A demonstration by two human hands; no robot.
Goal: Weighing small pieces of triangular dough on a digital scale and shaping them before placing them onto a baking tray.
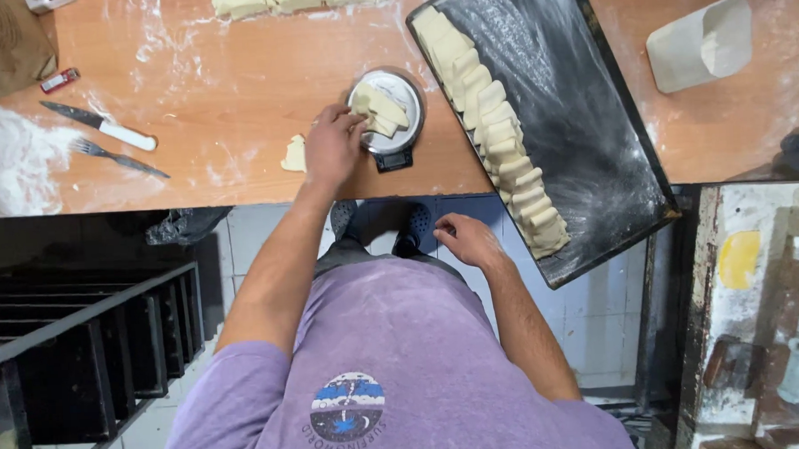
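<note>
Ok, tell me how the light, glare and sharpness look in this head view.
Head view: even overhead light on the wooden table, soft shadows only; the flour-dusted black tray shows a dull sheen, no hard glare; the left hand on the dough pieces on the scale is sharp, as is the right hand; the dark rack below loses detail; edges bend slightly from the wide lens.

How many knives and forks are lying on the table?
2: a white-handled knife near the table's left side, and a fork just below it. Others may lie outside the picture.

Pale dough pieces piled on round scale.
</note>
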